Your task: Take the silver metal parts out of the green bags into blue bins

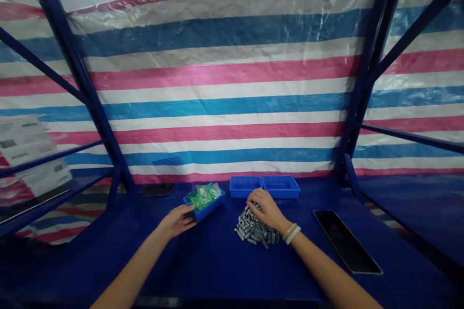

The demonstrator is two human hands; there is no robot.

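A heap of grey metal cylinders [255, 230] lies loose on the blue counter [203, 270], directly below the two joined trays and just right of centre in the head view. The cylinders are short and ribbed or threaded; the exact type is too small to tell. The right hand [264, 210] rests over the far part of the heap, fingers [253, 198] curved downward and touching the cylinders. Its grip is closed loosely, but whether a cylinder is clamped within it cannot be told. Two beaded bracelets [291, 233] encircle the right wrist. The left hand [177, 220] is at the near corner of an angled blue plastic tray [213, 208], with fingers [190, 210] against its rim. This grip is not visibly clamped, and its exact state cannot be told. The tray holds green parts in clear plastic bags [205, 196]. Behind the heap, two blue plastic trays [245, 187] [281, 187] stand side by side and touching. A dark phone [156, 190] lies farther left, and a black tablet [346, 241] lies angled to the right. Blue steel rack uprights [366, 67] flank a striped plastic tarpaulin [224, 77], with printed sheets [23, 140] at far left.
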